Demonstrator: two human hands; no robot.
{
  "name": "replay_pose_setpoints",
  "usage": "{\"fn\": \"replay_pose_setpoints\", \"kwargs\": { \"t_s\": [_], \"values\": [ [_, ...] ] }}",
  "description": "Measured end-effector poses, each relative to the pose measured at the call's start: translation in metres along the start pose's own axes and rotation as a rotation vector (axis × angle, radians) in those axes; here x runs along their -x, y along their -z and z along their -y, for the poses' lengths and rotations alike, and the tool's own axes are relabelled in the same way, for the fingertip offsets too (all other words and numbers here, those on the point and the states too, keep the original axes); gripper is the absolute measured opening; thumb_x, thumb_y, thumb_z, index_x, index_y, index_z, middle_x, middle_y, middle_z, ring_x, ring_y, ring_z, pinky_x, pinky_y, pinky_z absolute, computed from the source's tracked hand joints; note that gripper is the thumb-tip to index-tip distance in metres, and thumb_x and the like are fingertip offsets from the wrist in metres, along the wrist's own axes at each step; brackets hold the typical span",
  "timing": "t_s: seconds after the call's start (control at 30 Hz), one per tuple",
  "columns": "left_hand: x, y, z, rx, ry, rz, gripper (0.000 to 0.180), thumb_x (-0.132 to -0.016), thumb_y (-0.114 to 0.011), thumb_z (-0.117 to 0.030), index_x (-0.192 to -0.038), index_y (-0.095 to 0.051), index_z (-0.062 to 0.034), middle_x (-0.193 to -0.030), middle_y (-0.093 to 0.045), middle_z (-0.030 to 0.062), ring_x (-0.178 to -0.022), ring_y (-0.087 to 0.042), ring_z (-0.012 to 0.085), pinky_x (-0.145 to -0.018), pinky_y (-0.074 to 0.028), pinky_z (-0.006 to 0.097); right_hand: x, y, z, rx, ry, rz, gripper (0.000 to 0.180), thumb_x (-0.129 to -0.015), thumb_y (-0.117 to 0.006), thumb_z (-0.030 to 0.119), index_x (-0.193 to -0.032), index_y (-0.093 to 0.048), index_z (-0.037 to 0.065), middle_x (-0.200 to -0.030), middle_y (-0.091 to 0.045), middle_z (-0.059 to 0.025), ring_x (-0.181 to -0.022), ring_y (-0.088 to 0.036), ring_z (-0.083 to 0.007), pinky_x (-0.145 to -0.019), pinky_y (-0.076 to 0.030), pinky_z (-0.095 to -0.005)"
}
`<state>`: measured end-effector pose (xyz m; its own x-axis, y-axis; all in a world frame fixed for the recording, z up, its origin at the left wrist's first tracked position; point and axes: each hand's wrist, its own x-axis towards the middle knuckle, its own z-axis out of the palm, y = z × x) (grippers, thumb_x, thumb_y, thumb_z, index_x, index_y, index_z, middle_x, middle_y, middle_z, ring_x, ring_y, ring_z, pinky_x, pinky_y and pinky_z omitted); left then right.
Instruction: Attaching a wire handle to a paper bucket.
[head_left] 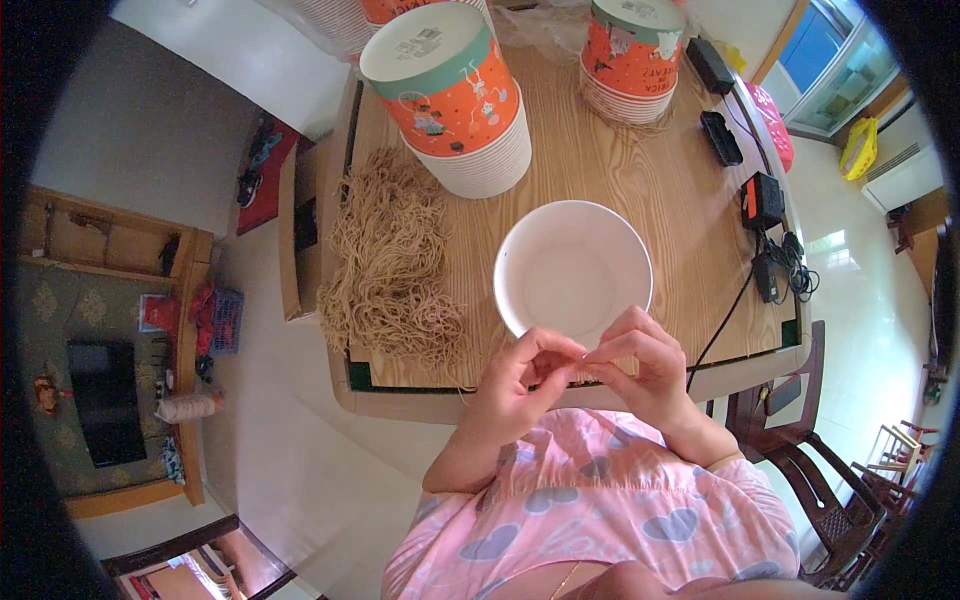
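Observation:
A white paper bucket (573, 268) stands upright on the table, its open mouth facing up and its inside bare. At its near rim my left hand (522, 378) and my right hand (645, 368) meet, fingertips pinched together. Whatever lies between the fingertips is too small to make out. Left of the bucket is a loose heap of tan cords (390, 260), with strands reaching toward my left wrist. Behind the heap stands a tall stack of upside-down orange buckets (460, 110) with green bands and printed figures.
Another stack of orange buckets (632, 65) stands far right, with cord around its base. Along the right edge lie a black tray (721, 138), a black-and-red device (762, 201) and a coiled black cable (795, 265). A wooden chair (825, 480) is at the right.

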<state>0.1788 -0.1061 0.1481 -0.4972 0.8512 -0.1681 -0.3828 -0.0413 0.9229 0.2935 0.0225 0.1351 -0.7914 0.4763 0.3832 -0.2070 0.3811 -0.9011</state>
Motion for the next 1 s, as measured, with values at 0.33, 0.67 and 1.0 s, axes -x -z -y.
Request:
{"fn": "replay_pose_setpoints", "kwargs": {
  "t_s": [0.33, 0.67, 1.0],
  "values": [
    [-0.003, 0.004, 0.008, -0.450, -0.214, -0.013, 0.007, -0.077, -0.066, 0.002, -0.083, -0.064, -0.0019, -0.076, -0.053, 0.0014, -0.068, -0.053, 0.0070, -0.059, -0.043, 0.020, -0.001, 0.005, 0.000, 0.050, 0.099, -0.010, 0.025, -0.067, -0.074, 0.006, -0.090, -0.064, 0.004, -0.085, -0.059, -0.0086, -0.076, -0.057, -0.0211, -0.064, -0.045, -0.0307],
    [-0.002, 0.007, 0.007, -0.473, -0.227, 0.013, 0.009, -0.075, -0.067, 0.003, -0.083, -0.065, -0.0019, -0.074, -0.051, 0.0002, -0.064, -0.050, 0.0052, -0.055, -0.039, 0.018, -0.001, 0.009, -0.014, 0.143, 0.234, 0.071, 0.020, -0.069, -0.071, 0.007, -0.088, -0.064, 0.005, -0.076, -0.059, -0.0049, -0.070, -0.056, -0.0201, -0.062, -0.042, -0.0308],
    [0.000, -0.001, 0.011, -0.640, -0.440, -0.083, 0.013, -0.074, -0.068, 0.003, -0.085, -0.068, -0.0042, -0.071, -0.052, 0.0008, -0.061, -0.052, 0.0075, -0.052, -0.041, 0.021, 0.000, 0.004, -0.016, 0.255, 0.227, 0.059, 0.012, -0.073, -0.065, 0.007, -0.077, -0.054, 0.005, -0.070, -0.051, -0.0051, -0.064, -0.049, -0.0221, -0.062, -0.037, -0.0338]
  ]
}}
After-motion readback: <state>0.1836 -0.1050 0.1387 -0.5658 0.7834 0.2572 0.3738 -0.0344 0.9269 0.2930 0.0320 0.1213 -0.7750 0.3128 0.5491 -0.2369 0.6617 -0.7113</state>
